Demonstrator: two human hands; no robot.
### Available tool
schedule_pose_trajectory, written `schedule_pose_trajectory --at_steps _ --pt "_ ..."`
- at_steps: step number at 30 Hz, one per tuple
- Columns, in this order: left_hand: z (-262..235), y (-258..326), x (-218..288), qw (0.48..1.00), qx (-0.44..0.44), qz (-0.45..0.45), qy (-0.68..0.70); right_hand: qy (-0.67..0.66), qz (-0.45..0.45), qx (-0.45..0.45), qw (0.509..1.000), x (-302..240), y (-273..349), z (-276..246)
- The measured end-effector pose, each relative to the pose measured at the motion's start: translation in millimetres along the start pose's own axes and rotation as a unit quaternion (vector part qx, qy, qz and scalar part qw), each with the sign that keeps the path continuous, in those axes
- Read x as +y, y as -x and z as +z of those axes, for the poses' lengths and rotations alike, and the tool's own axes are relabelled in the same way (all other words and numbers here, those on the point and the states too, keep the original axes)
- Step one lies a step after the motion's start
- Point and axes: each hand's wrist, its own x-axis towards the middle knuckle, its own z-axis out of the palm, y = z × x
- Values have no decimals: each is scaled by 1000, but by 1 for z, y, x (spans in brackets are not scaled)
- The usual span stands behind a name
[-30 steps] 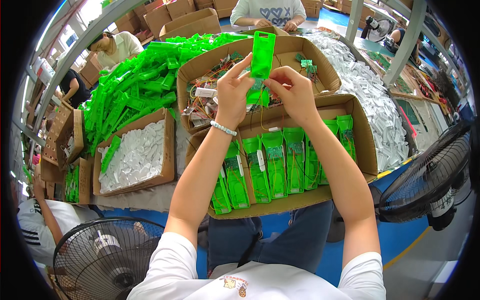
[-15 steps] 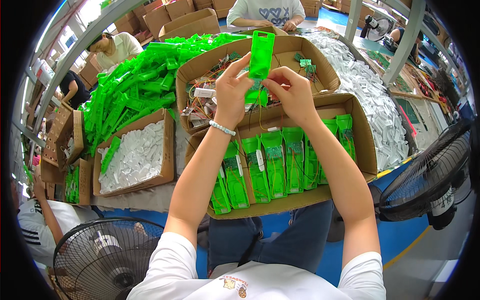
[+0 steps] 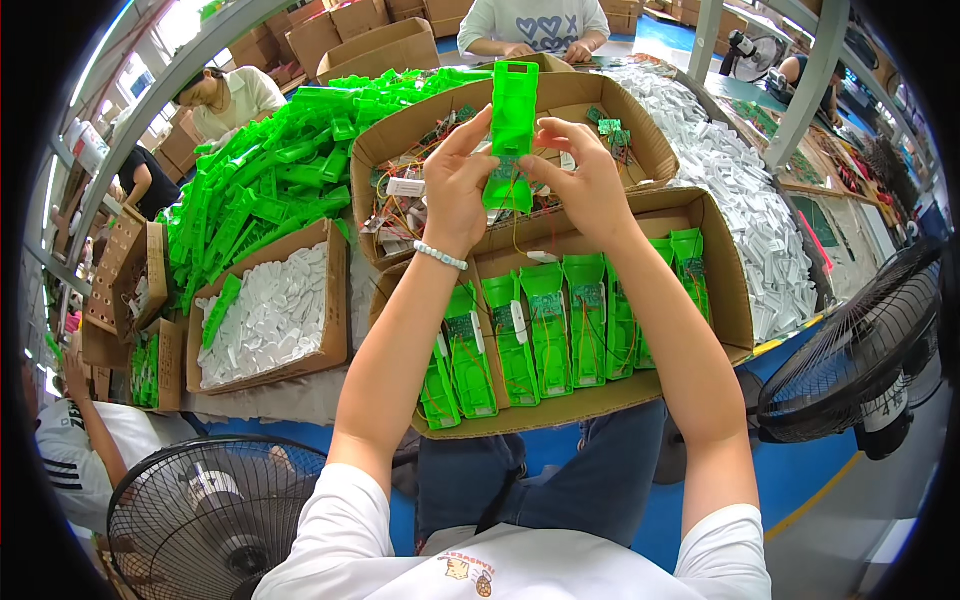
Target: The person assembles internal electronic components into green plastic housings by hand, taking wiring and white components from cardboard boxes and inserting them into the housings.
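Note:
A bright green plastic housing (image 3: 514, 105) stands upright between my hands, its open inside toward me. My left hand (image 3: 462, 175) grips its left edge, fingers behind and thumb on the front. With its thumb, my right hand (image 3: 580, 175) presses a small green circuit board (image 3: 506, 170) against the lower part of the housing; its fingers curl at the right edge. Thin wires hang from the board toward a small white piece (image 3: 541, 257). Below, a cardboard box (image 3: 735, 290) holds a row of green housings (image 3: 550, 345) with boards and wires in them.
Behind my hands, a cardboard box (image 3: 650, 130) holds wired boards. Green housings (image 3: 260, 190) are heaped left, beside a box of white parts (image 3: 270, 320). More white parts (image 3: 740, 210) lie right. Fans (image 3: 850, 350) flank me. Another person (image 3: 535, 28) sits opposite; others work at the left.
The housing has become more upright and shifted slightly left. My right hand has gone from a pinch at the board's edge to a thumb press on its face.

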Motion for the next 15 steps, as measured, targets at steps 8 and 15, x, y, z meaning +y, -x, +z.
schedule_pose_trajectory --at_steps 8,15 --pt "-1 0 5 997 -32 -35 61 -225 94 -132 961 -2 -3 -9" --pt "-1 1 4 997 -19 -35 65 -231 93 -105 963 0 -1 -3"
